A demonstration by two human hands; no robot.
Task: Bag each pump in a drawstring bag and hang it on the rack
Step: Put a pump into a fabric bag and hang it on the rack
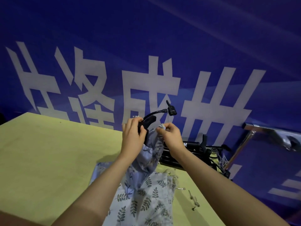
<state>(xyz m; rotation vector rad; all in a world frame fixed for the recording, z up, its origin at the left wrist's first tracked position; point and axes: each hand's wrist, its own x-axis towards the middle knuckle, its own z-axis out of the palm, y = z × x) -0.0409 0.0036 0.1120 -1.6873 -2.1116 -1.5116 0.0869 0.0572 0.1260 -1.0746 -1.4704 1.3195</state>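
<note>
**Pump going into the bag, mouth being closed**

The person is holding a leaf-print drawstring bag (150,154) upright above the worktop (48,152). The left hand (132,136) is gripping the bag's rim and the black pump (149,121) sticking out of it; the right hand (170,136) is pinching the opposite rim, perhaps its cord. Next, the hose (156,112) needs tucking in, the cord pulling tight, then carrying to the rack (254,128) at right. More pumps (190,149) are lying nearby.

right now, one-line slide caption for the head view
Both hands pull a leaf-print bag up around a black pump above the yellow table.
</note>
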